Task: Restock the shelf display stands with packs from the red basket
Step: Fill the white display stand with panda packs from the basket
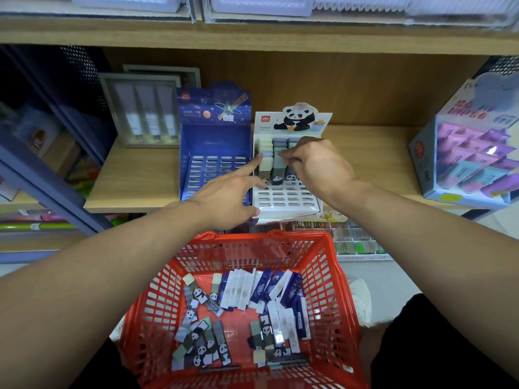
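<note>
Red basket (331,276) sits low in front, many panda and blue packs left inside. Step in hand: slotting a panda pack (278,164) into the white panda stand (286,200). Right hand (317,161) pinches that pack; left hand (227,197) is spread, forefinger touching the row. Next likely: seat it, fetch another. Blue stand (216,153) has empty slots. "deli" logo readable on both stands.

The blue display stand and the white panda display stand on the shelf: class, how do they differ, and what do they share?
The blue display stand has every visible slot empty; the white panda display stand holds packs in its back rows. The blue one bears a space design, the white one a panda. Both stand side by side, with slotted trays.
</note>
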Available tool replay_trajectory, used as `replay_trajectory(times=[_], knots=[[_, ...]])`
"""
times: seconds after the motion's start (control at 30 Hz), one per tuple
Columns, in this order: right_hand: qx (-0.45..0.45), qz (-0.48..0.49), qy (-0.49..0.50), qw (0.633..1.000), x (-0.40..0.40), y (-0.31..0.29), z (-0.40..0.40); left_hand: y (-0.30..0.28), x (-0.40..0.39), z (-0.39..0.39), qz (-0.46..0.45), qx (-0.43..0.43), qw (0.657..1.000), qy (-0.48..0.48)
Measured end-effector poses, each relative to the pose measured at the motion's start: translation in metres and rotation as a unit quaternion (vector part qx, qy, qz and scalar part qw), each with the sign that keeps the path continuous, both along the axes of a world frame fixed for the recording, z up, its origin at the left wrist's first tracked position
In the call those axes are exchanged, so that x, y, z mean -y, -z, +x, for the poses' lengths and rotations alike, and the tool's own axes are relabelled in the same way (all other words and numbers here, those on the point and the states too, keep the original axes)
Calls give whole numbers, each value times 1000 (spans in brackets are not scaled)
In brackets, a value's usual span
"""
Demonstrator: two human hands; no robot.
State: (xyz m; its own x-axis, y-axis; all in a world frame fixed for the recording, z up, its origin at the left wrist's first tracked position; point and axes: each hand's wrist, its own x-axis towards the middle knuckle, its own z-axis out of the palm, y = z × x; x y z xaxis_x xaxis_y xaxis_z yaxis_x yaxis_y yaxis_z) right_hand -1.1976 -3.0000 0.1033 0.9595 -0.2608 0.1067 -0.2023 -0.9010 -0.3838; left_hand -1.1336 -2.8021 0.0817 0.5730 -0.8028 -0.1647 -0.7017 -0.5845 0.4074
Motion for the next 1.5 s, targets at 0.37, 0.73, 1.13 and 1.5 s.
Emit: replay_trajectory(times=[0.37,0.73,1.13,1.5], knots=[[-52,-145,-1,988,-10,-12,2,2,0,0,8,4,1000,-2],[-14,-225,-18,974,-15,-9,-8,0,-1,-5,2,-4,1000,-3],[-191,-108,-287,932,-54,67,-64,71,-40,-50,146,-133,980,20],[-463,-183,-343,796,-71,192,-115,200,-88,-88,287,-185,936,-84]])
